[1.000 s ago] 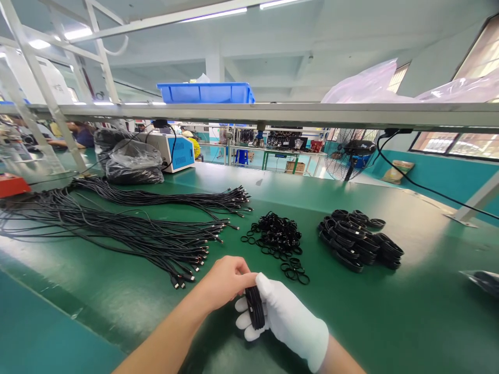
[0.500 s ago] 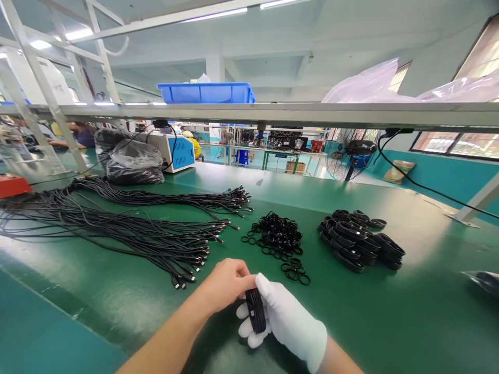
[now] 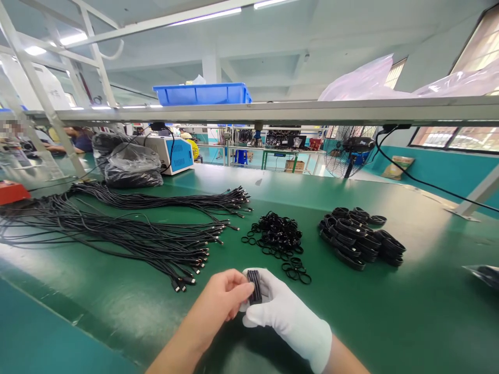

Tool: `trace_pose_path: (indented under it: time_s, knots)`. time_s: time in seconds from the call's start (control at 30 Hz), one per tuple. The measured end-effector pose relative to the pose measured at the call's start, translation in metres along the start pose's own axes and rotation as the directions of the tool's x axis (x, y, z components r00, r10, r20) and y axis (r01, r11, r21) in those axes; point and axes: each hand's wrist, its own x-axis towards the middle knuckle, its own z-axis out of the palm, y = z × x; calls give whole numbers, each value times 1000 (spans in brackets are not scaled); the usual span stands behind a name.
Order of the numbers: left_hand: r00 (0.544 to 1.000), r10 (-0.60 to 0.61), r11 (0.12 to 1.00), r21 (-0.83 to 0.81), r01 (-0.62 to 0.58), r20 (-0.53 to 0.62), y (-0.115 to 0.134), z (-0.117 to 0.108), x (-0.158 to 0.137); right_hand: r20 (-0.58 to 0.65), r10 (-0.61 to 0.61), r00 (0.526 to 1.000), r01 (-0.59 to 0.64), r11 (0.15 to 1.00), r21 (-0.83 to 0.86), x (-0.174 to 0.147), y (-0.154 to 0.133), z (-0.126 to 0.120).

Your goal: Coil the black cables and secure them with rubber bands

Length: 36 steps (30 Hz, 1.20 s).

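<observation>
A coiled black cable (image 3: 254, 286) is held between my two hands, low in the middle of the head view. My right hand (image 3: 286, 314), in a white glove, wraps round the coil from the right with thumb and fingers. Bare, my left hand (image 3: 223, 297) pinches the coil's left side, its thumb pressed on the windings. Beyond the hands lies a pile of small black rings (image 3: 278, 232), with a few looser rings (image 3: 297, 271) nearer to the right glove. Long straight black cables (image 3: 156, 239) with metal plugs are spread to the left. Finished-looking coils (image 3: 360, 239) are heaped on the right.
On the green tabletop (image 3: 362, 322) stand a blue and white machine (image 3: 181, 155) and a black plastic bag (image 3: 132, 165). A shelf (image 3: 280, 110) crosses above, carrying a blue bin (image 3: 202, 94). A clear bag (image 3: 485, 275) lies at the right edge; a fan (image 3: 345, 150) stands behind.
The coil has been turned in my hands and now sits higher, its windings facing me. My right thumb has moved down to the coil's near end; my left hand has shifted to its left side.
</observation>
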Motion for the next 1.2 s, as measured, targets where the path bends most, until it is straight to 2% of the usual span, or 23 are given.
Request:
trace_pose_path:
  time_s: [0.1, 0.23, 0.33, 0.4, 0.47, 0.5, 0.6, 0.7, 0.77, 0.87, 1.0, 1.1, 1.2]
  knots:
    - [998, 4, 992, -129, 4, 63, -6, 6, -4, 27, -26, 999, 27, 1000, -16, 2, 0, 0]
    - [997, 15, 987, -161, -3, 75, -10, 7, -3, 117, -27, 993, 23, 999, 32, 2, 4, -2]
    - [998, 2, 999, -45, 1, 61, -8, 5, -3, 120, -23, 993, 18, 999, 35, 2, 8, -4]
    - [996, 49, 989, 144, -38, -74, -8, 4, -4, 76, 9, 997, -12, 999, 40, 2, 11, -4]
    - [955, 206, 931, 342, -124, -213, -9, 4, -5, 44, 36, 998, -38, 998, 41, 2, 11, -4]
    - [925, 301, 889, 420, -185, -230, -11, 5, -6, 34, 36, 999, -37, 999, 30, 2, 12, -4]
    - [834, 531, 743, 556, -372, -151, -19, 8, -7, 20, -4, 1000, 5, 999, -37, 3, 11, -2]
    - [739, 653, 639, 643, -421, -165, -28, 11, -5, 27, -5, 1000, 6, 999, -42, 4, 10, 0]
    - [709, 676, 626, 663, -411, -199, -32, 12, -2, 42, -9, 999, 10, 1000, -9, 4, 9, 1]
    - [713, 653, 678, 617, -399, -257, -34, 12, 2, 42, -15, 999, 14, 1000, 27, 4, 8, 3]
    - [764, 573, 768, 521, -373, -298, -32, 11, 5, 48, -14, 999, 12, 999, 43, 5, 10, 2]
    - [785, 561, 769, 517, -376, -264, -29, 9, 8, 80, -47, 996, 43, 998, 49, 7, 14, -2]
    - [759, 599, 746, 524, -412, -256, -29, 9, 12, 45, -46, 998, 45, 999, 17, 8, 15, -4]
